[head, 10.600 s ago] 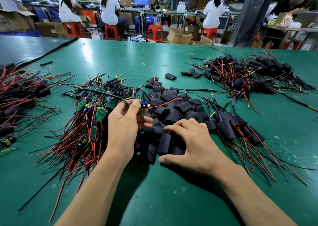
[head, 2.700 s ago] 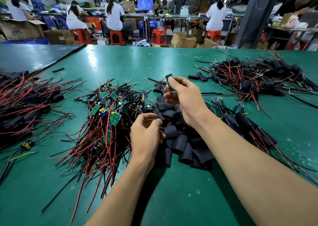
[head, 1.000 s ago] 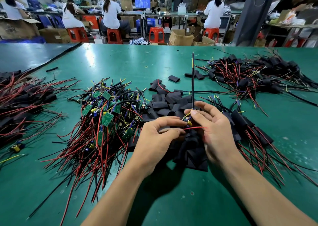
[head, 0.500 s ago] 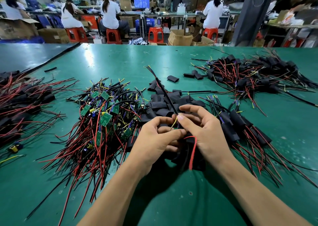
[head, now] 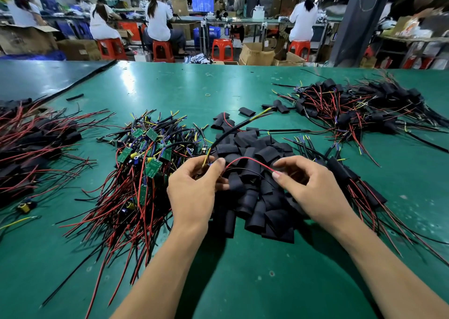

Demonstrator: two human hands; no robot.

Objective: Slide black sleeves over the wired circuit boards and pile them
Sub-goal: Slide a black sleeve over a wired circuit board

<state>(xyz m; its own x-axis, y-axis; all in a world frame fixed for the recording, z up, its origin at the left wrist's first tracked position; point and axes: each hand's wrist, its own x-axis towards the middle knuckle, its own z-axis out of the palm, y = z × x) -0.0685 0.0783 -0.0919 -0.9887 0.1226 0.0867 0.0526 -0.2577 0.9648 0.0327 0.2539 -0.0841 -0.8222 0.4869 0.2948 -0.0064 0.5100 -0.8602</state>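
At the left edge of the frame a heap of sleeved boards trails red wires inward. A strip of bare green table separates it from the pile of bare wired circuit boards at centre-left. At that pile's right edge the left hand curls round one wired board, mostly hidden by its fingers. A red wire arches from there to the right hand, which pinches its end between thumb and forefinger. Both hands hover over the loose black sleeves. A short row of sleeved pieces lies just beside the right hand, and a larger heap fills the upper right. Bare green surface runs beneath both forearms.
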